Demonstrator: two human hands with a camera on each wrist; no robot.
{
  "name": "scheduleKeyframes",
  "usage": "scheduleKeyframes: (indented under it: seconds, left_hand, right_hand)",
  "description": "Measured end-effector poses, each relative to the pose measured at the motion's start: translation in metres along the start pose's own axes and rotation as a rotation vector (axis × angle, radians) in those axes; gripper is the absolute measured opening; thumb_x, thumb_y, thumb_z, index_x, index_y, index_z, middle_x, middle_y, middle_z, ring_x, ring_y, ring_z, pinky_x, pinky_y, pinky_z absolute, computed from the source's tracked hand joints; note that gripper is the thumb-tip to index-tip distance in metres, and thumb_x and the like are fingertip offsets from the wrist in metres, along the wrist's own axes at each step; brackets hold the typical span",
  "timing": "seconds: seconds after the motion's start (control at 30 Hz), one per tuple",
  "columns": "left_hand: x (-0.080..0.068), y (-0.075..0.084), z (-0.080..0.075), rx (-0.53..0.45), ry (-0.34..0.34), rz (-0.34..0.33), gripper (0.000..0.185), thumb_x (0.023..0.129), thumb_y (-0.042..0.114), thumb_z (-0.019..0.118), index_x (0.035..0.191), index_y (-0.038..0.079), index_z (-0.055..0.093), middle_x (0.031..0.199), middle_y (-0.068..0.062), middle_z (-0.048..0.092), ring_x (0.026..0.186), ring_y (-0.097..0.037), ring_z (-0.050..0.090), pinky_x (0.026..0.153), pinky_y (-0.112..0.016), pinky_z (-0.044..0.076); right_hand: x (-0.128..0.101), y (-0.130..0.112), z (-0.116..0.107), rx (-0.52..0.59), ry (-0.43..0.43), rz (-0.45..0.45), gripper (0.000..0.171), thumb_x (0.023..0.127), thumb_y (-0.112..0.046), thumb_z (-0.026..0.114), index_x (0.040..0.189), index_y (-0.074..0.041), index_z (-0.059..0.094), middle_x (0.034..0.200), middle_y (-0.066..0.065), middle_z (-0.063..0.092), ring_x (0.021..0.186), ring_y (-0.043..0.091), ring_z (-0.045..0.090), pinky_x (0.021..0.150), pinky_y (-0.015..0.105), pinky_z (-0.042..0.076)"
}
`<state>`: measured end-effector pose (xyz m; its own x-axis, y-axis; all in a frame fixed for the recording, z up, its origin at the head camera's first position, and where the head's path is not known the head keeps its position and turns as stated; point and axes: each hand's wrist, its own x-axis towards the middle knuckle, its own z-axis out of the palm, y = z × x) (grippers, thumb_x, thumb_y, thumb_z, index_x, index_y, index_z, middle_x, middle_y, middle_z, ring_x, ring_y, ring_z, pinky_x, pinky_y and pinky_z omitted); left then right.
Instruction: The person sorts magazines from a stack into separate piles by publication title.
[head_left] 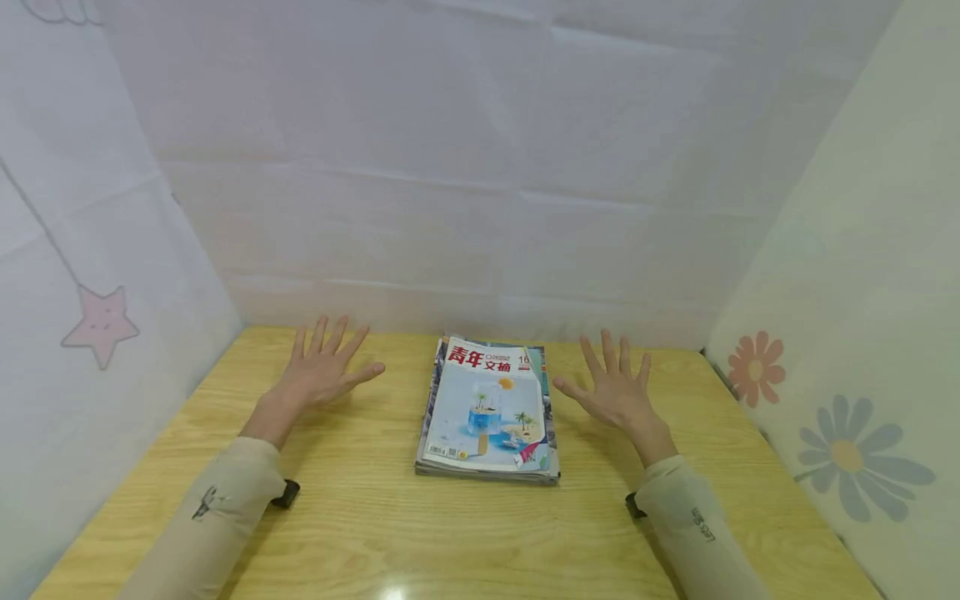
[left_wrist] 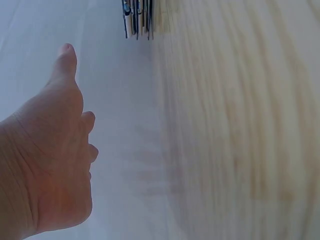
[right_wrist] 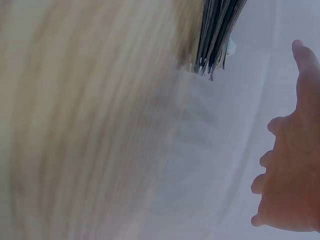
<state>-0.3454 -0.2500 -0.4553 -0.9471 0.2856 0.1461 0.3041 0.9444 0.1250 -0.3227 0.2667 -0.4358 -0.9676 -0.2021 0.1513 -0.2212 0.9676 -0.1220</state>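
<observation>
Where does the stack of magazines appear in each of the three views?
Head view: the stack of magazines lies at the table's middle, between both open hands.
Left wrist view: only its edge shows at the top, beyond the left hand.
Right wrist view: its edge hangs at the top, left of the right hand.
Shared landmark: the wooden table.

Bare table [head_left: 360, 517] either side of magazines [head_left: 489, 410]
</observation>
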Motion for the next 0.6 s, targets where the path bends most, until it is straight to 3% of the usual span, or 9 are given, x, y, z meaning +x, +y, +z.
scheduleKeyframes:
  seconds: [0.17, 0.3, 0.43, 0.5, 0.6]
  left_hand:
    - [0.003, 0.001, 0.002, -0.011, 0.003, 0.015, 0.093, 0.095, 0.081, 0.027, 0.165, 0.025, 0.005, 0.168, -0.016, -0.010, 0.147, -0.039, -0.023, 0.110, -0.066, -0.019]
    - [0.007, 0.010, 0.002, -0.033, 0.026, 0.037, 0.092, 0.095, 0.080, 0.030, 0.166, 0.024, 0.011, 0.168, -0.018, -0.004, 0.149, -0.041, -0.016, 0.112, -0.068, -0.011]
    - [0.011, 0.033, 0.004, -0.132, 0.084, 0.076, 0.084, 0.099, 0.069, 0.043, 0.162, 0.015, 0.029, 0.163, -0.023, 0.021, 0.149, -0.047, 0.013, 0.112, -0.071, 0.010]
    - [0.012, 0.050, 0.004, -0.225, 0.095, 0.085, 0.073, 0.102, 0.058, 0.051, 0.155, 0.009, 0.042, 0.153, -0.023, 0.039, 0.140, -0.045, 0.033, 0.108, -0.069, 0.025]
    - [0.015, 0.078, 0.001, -0.404, 0.067, 0.083, 0.051, 0.103, 0.040, 0.059, 0.139, 0.003, 0.058, 0.130, -0.019, 0.059, 0.118, -0.037, 0.056, 0.096, -0.059, 0.045]
  right_hand:
    - [0.001, -0.002, -0.001, 0.037, -0.036, 0.024, 0.102, 0.089, -0.086, 0.032, 0.165, -0.027, -0.003, 0.167, 0.009, -0.020, 0.149, 0.042, -0.019, 0.106, 0.075, -0.015]
    - [0.003, -0.006, -0.004, 0.173, -0.040, 0.017, 0.101, 0.093, -0.079, 0.041, 0.165, -0.016, 0.009, 0.167, 0.021, 0.004, 0.148, 0.050, 0.011, 0.110, 0.075, 0.011]
    - [0.004, -0.019, -0.006, 0.422, -0.037, -0.010, 0.077, 0.102, -0.054, 0.056, 0.155, -0.001, 0.038, 0.145, 0.027, 0.048, 0.125, 0.047, 0.052, 0.095, 0.062, 0.047]
    - [0.004, -0.027, -0.005, 0.545, -0.057, 0.002, 0.060, 0.103, -0.041, 0.062, 0.144, 0.001, 0.052, 0.128, 0.023, 0.061, 0.110, 0.040, 0.063, 0.086, 0.052, 0.055]
    - [0.004, -0.040, 0.000, 0.657, -0.104, 0.040, 0.041, 0.101, -0.028, 0.066, 0.130, 0.002, 0.064, 0.109, 0.016, 0.067, 0.088, 0.033, 0.070, 0.073, 0.044, 0.059]
